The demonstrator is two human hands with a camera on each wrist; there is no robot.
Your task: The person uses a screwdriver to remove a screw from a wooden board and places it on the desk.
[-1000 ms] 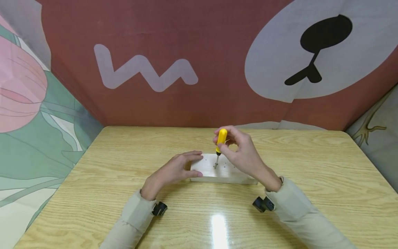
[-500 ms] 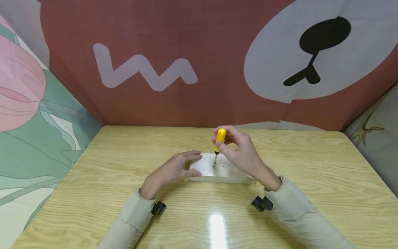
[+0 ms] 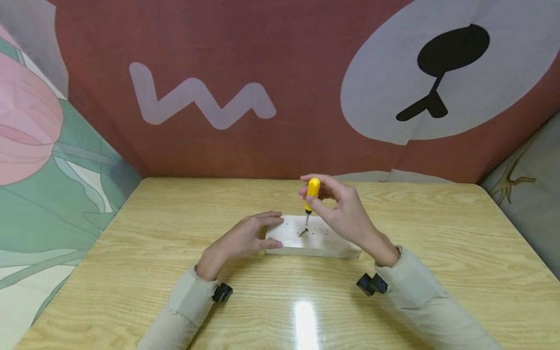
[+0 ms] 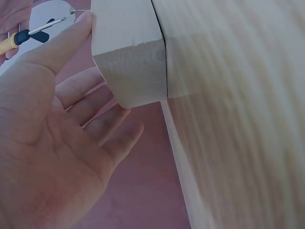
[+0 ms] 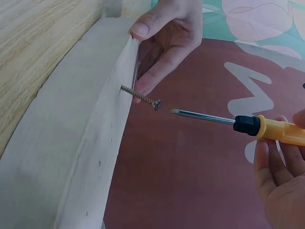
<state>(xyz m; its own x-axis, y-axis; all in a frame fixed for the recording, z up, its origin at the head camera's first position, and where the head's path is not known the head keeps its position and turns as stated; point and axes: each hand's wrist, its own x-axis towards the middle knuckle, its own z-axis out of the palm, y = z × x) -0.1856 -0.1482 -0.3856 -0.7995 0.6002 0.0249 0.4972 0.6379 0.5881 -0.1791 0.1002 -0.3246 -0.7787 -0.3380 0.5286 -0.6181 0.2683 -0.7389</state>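
A pale wooden block (image 3: pixel 323 243) with a row of small holes lies on the table. My left hand (image 3: pixel 247 238) holds its left end, thumb at the near edge and fingers at the far edge. A screw (image 5: pixel 140 98) stands in one hole, tilted, its head free. My right hand (image 3: pixel 347 211) grips a screwdriver (image 3: pixel 312 189) by its yellow handle, above the block. In the right wrist view, the screwdriver's cross-shaped tip points at the screw head with a gap between them. The left wrist view shows the block's end face and my thumb (image 4: pixel 71 40) near the screw.
The wood-grain table (image 3: pixel 197 204) surrounds the block on all sides. Behind it rises a reddish-brown printed cloth (image 3: pixel 227 150), with a floral cloth (image 3: pixel 78 194) at the left. Small black cameras (image 3: pixel 372 284) sit on both wrists.
The screwdriver has lifted off the screw and shifted slightly right, leaving a gap. The screw now leans further to the right. My left hand keeps its place on the block.
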